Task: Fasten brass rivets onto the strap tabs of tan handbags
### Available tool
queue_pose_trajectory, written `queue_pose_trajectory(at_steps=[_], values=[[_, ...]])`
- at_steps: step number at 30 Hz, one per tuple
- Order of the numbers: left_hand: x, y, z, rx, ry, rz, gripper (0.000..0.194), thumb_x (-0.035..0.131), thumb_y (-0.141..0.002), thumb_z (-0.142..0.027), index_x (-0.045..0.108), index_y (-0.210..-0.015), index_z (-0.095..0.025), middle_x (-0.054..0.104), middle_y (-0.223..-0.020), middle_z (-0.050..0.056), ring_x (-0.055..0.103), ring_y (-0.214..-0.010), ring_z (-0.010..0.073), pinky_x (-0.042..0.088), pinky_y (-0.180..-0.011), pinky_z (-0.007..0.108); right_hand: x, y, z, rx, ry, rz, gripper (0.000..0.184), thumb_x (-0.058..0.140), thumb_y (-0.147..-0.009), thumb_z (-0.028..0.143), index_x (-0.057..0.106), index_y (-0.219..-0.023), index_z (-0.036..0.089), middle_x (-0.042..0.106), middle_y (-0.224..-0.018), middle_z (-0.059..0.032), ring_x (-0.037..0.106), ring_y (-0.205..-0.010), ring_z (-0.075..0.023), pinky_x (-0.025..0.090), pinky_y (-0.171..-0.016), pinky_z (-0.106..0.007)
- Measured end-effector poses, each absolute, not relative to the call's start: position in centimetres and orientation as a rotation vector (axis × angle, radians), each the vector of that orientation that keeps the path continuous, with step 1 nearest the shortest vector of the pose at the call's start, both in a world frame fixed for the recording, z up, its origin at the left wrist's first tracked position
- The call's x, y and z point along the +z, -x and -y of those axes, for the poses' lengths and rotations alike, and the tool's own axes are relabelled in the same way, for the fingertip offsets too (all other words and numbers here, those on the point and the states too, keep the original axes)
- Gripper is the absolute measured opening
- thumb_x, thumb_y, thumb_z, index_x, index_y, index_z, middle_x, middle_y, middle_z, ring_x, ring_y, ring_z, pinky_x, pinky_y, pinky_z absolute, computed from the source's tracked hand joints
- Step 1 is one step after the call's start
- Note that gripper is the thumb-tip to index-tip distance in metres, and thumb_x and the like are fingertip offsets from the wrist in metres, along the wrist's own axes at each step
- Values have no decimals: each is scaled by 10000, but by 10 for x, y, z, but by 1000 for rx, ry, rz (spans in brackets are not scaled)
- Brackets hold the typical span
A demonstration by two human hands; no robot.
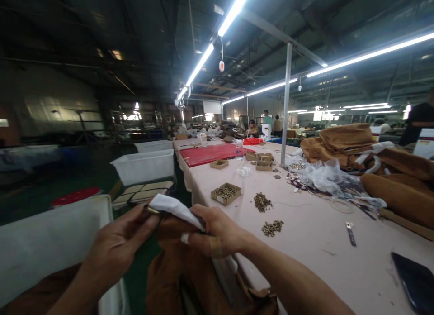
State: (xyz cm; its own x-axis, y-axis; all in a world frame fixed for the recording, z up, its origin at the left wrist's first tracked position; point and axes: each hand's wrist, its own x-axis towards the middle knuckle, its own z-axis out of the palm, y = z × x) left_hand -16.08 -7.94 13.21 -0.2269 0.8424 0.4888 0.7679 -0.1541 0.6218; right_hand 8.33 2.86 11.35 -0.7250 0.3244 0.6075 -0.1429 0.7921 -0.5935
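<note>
A brown fabric piece (190, 265), which looks like a bag, hangs between my hands beside the table's left edge. Along its top runs a white wrapped strip (176, 209). My left hand (117, 245) pinches the strip's left end, where a small brass-coloured metal piece shows at the fingertips. Farther right, my right hand (217, 229) grips the strip and the brown fabric between thumb and fingers. Tape is wrapped around one of its fingers, and the thumb tip has a white covering. The fabric's lower part runs out of view.
On the table (305, 269) are a cardboard tray of brass-coloured studs (226, 193), two loose stud piles (262, 202), thread snips (351, 233) and a phone (413, 279). Brown bags (346, 143) are heaped at right. White bins (144, 165) stand left. People are in the background.
</note>
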Motion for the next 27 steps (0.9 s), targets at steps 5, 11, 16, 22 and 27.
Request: queue_pose_trajectory(at_steps=[5, 11, 16, 22, 27], values=[[124, 116, 99, 1802, -1747, -1741, 417, 696, -900, -489, 676, -1174, -175, 735, -1080, 48, 669, -957, 235, 530, -875, 316, 105, -84, -9, 1051, 34, 2184, 196, 660, -866, 308, 583, -989, 176, 490, -797, 39, 437, -712, -130, 367, -640, -234], [107, 98, 109, 1779, -1688, -1478, 293, 642, -948, -385, 699, -1033, -110, 678, -963, 77, 606, -917, 206, 462, -857, 282, 95, -96, -15, 1044, 138, 2249, 341, 645, -938, 433, 645, -1121, 145, 494, -742, 21, 417, -640, -133, 343, -547, -239], [90, 84, 110, 1701, -1563, -1367, 344, 608, -968, -398, 704, -1110, -100, 663, -989, 69, 574, -930, 189, 426, -872, 272, 99, -121, -39, 996, 274, 2097, 570, 621, -941, 520, 640, -1332, 106, 513, -666, 14, 412, -528, -118, 306, -458, -235], [89, 65, 103, 1497, -1734, -1634, 432, 732, -852, -376, 703, -1196, -115, 639, -907, 34, 512, -753, 143, 395, -677, 238, 109, -149, -63, 791, 393, 2089, 522, 653, -918, 514, 736, -1215, 94, 595, -724, -44, 459, -564, -127, 333, -467, -235], [99, 64, 98, 1256, -1923, -1850, 283, 608, -808, -204, 777, -1025, -138, 623, -747, 1, 463, -653, 130, 330, -611, 249, 115, -188, -83, 734, 433, 2375, 522, 598, -953, 568, 740, -1193, 125, 561, -653, -19, 460, -509, -129, 356, -448, -237]])
